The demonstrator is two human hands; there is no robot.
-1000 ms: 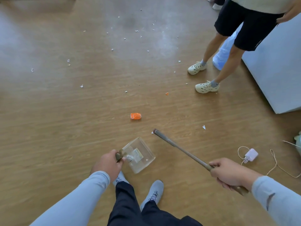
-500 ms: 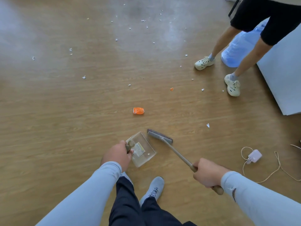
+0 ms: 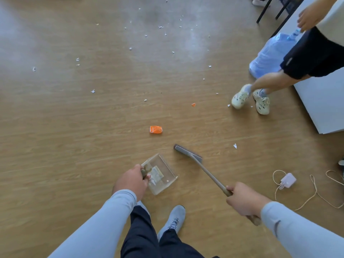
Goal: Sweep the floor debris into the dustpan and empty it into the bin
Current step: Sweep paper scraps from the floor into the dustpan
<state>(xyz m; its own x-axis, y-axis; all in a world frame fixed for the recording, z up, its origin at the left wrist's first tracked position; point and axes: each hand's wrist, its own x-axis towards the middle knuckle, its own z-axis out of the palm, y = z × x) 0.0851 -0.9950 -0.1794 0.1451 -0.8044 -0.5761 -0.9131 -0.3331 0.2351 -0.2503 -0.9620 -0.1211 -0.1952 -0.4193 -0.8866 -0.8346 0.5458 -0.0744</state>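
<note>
Nearest the body: left hand (image 3: 131, 181) is curled round the stubby handle of the clear dustpan (image 3: 163, 175), fingers wrapped tight on it. Pan sits low at the floor, open lip facing up and away; looks like a few bits inside already. Right hand (image 3: 243, 201) has its fingers clamped round the broom (image 3: 208, 174) handle, w/ the handle's butt end poking out behind the fist. The handle's long axis runs from that fist up-left to the broom head (image 3: 188, 153), which sits just right of and slightly beyond the pan's far corner, not touching it afaict.

Next out: orange wrapper (image 3: 156, 130) lies beyond both, nearly straight ahead of the pan mouth and up-left of the broom head. Imo that's the next target, so the head has to go past it and drag back toward the lip. Right hand does the reach, left just steadies.

Farther: small orange scrap (image 3: 193, 104), then white paper bits (image 3: 160, 27) scattered well apart across the far floor. Lots left to sweep. Blue bag (image 3: 268, 56) at far right, prob the bin liner but can't tell.
</note>
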